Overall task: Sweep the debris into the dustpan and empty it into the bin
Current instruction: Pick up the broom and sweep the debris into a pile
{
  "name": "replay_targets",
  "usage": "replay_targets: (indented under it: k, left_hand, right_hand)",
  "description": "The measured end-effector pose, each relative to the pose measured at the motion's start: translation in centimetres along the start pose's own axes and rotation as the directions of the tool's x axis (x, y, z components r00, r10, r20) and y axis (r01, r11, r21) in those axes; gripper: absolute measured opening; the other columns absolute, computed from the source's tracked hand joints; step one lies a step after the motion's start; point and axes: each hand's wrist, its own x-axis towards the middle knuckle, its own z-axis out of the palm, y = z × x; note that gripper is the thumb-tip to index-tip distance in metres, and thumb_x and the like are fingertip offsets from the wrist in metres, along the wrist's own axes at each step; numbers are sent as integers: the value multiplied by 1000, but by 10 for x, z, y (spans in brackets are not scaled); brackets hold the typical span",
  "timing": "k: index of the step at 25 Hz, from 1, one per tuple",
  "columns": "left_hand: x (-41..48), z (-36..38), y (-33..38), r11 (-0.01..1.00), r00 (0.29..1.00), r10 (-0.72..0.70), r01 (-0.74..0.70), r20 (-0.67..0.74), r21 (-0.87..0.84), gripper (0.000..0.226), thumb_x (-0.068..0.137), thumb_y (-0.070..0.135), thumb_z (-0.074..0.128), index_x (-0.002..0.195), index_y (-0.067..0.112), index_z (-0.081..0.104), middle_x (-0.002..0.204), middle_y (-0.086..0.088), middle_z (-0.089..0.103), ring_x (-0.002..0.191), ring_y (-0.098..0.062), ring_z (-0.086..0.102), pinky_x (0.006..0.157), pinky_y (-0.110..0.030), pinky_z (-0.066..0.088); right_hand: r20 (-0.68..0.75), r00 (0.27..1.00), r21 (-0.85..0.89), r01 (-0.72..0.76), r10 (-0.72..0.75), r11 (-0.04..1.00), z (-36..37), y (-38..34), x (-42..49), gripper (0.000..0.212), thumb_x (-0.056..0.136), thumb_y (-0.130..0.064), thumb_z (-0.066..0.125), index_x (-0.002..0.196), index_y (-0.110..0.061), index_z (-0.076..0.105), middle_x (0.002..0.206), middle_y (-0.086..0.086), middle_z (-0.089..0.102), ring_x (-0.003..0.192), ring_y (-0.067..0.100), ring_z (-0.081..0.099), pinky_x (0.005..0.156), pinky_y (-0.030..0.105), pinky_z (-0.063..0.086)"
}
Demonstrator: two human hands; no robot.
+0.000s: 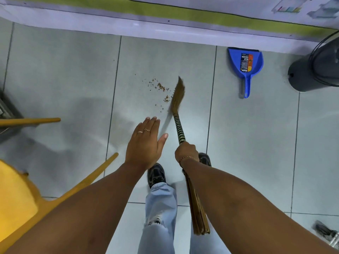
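Observation:
Brown crumbs of debris (161, 88) lie scattered on the pale tiled floor. My right hand (187, 151) is shut on the striped handle of a straw broom (178, 96), whose bristle tip rests on the floor just right of the debris. My left hand (146, 143) hovers flat, empty, fingers extended, left of the broom handle. A blue dustpan (244, 63) with a label lies on the floor at the right, handle pointing toward me. A dark bin (317, 70) stands further right, partly cut off by the frame edge.
A yellow chair (18, 195) with wooden legs stands at the lower left. A white and green base (165, 24) runs along the far edge of the floor. My shoes (156, 174) and jeans are below the hands.

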Motion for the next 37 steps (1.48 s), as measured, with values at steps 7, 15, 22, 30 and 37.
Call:
replay_targets:
  k: [7,15,22,30,37]
  left_hand:
    - [-7,-13,-28,997,996,-80,80,-35,-7,65,90,47,25,135,2,40,141,-17,46,134,-32,37,110,-42,29]
    - [-10,-16,-32,997,995,-72,74,-72,16,63,91,43,25,132,-3,42,135,-24,50,129,-37,42,108,-47,34]
    - [-28,-5,-40,998,997,-53,54,-49,15,63,91,43,26,132,-2,42,136,-23,49,130,-36,42,108,-46,34]
    - [-39,6,-60,994,994,-105,105,-42,-8,61,91,43,32,137,2,36,143,-18,42,135,-32,35,111,-42,27]
    - [-51,-3,-65,986,985,-163,161,-61,-32,61,90,41,34,136,1,37,141,-19,44,133,-34,37,110,-44,31]
  right_hand:
    - [-29,996,-20,88,-88,996,0,-38,-1,34,97,-17,37,125,-8,53,124,12,57,113,31,58,88,37,50]
    - [-112,986,65,134,-126,989,13,7,-34,50,96,-14,35,145,-17,27,122,19,55,108,37,58,87,42,49]
    - [150,982,178,-145,119,973,62,31,-64,35,97,-16,36,126,-4,52,126,14,61,116,30,57,94,34,46]
    - [236,966,446,-207,109,871,68,-47,-48,33,96,-19,42,120,-1,55,122,16,63,109,32,63,83,29,51]
    - [18,1000,438,-10,2,899,56,-51,-64,36,97,-19,33,126,-10,53,118,13,64,108,32,60,83,32,45]
